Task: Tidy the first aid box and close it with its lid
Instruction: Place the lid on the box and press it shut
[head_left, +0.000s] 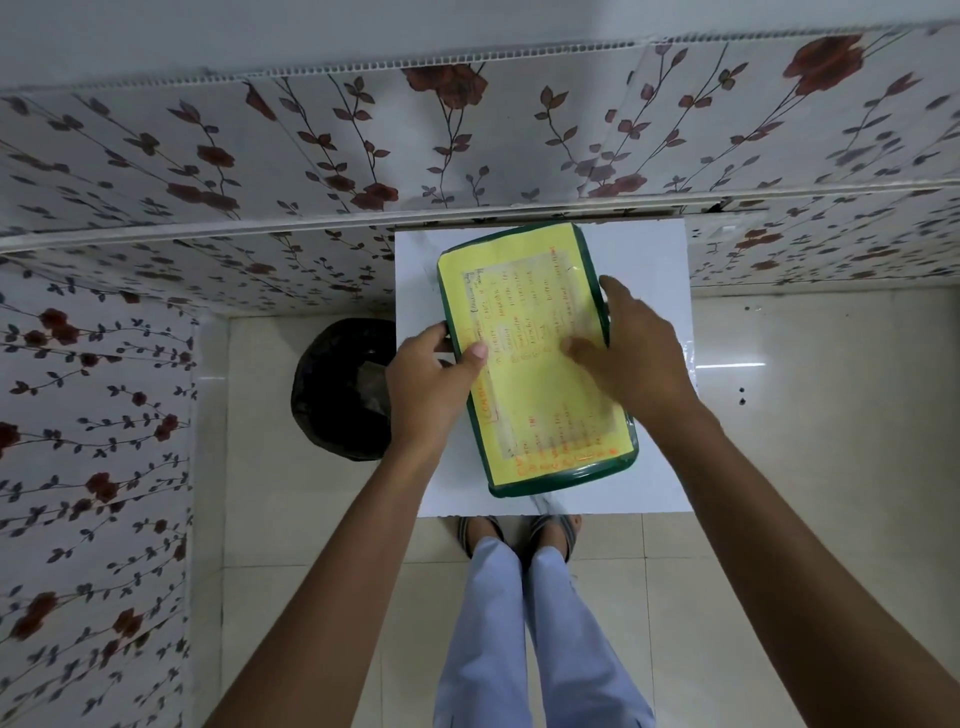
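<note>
A dark green lid (535, 312) with a yellow handwritten sheet taped on top lies over the first aid box, hiding the box and its contents. It rests on a small white table (644, 260). My left hand (431, 384) grips the lid's left edge, thumb on top and fingers curled under the rim. On the lid's right edge lies my right hand (634, 353), with its thumb pressing on the yellow sheet.
A black bin (337, 389) lined with a dark bag stands on the tiled floor just left of the table. Flower-patterned wall panels (311, 156) run behind and along the left. My legs and sandals (519, 535) are at the table's near edge.
</note>
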